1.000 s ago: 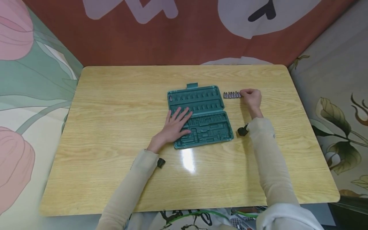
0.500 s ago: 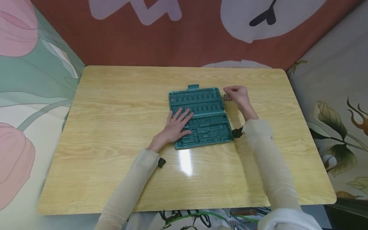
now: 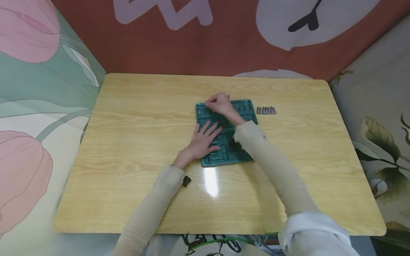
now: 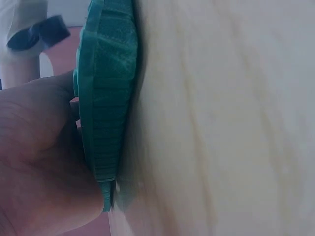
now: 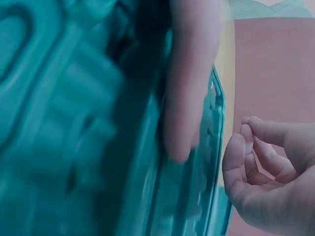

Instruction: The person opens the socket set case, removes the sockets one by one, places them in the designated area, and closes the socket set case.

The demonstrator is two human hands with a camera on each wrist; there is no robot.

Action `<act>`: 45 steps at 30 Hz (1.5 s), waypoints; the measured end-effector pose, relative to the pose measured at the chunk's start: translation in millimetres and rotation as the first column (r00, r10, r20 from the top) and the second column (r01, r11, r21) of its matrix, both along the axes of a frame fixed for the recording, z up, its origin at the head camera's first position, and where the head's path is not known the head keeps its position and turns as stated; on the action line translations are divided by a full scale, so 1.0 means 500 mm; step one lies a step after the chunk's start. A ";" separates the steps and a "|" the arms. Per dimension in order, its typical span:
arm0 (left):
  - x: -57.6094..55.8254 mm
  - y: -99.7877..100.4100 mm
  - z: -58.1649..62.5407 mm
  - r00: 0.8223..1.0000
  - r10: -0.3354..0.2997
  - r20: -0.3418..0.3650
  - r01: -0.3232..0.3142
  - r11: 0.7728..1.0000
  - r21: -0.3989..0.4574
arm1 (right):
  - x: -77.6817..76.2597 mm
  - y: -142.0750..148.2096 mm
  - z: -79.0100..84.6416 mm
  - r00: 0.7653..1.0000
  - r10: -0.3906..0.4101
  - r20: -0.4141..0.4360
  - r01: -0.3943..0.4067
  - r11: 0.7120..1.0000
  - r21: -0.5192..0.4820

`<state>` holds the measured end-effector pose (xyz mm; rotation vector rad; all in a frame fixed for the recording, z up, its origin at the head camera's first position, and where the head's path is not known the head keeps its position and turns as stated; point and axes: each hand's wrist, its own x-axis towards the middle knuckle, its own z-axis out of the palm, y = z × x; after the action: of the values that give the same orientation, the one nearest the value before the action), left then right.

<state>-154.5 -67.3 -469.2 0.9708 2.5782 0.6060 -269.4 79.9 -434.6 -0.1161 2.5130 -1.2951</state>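
Observation:
A green plastic socket case (image 3: 229, 156) lies unfolded on the table, its moulded slots facing up. My left hand (image 3: 201, 144) rests on its left side with fingers spread; in the left wrist view the palm sits against the case edge (image 4: 108, 78). Over the upper half of the case is my right hand (image 3: 220, 103), thumb and fingertips pinched together, as the right wrist view also shows. The fingers hide most of the small socket they pinch. One metal socket (image 3: 199, 110) sits in the top left slot. Right of the case stands a row of several sockets (image 3: 266, 110).
The wooden table (image 3: 134, 142) reaches beyond the case on all sides. A patterned red cloth (image 3: 179, 53) hangs behind its far edge, and printed curtains flank it left and right.
My right hand has moved left from the right end of the socket row to over the upper half of the case. The left hand has stayed on the case.

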 end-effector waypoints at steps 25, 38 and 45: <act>0.005 -0.001 0.011 1.000 0.009 -0.001 -0.009 1.000 -0.008 | -0.013 -0.051 -0.011 0.992 0.065 0.113 -0.068 0.997 0.027; 0.005 0.000 0.009 1.000 0.006 -0.006 -0.006 1.000 0.004 | -0.020 -0.033 -0.037 0.983 0.016 0.182 0.011 0.989 -0.146; 0.005 0.001 0.010 1.000 0.009 0.004 -0.009 1.000 0.008 | -0.013 -0.014 -0.026 0.975 -0.005 0.222 0.055 0.974 -0.219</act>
<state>-152.2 -66.6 -464.2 0.9608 2.5798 0.6209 -276.0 73.0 -447.4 0.0161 2.1871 -1.5118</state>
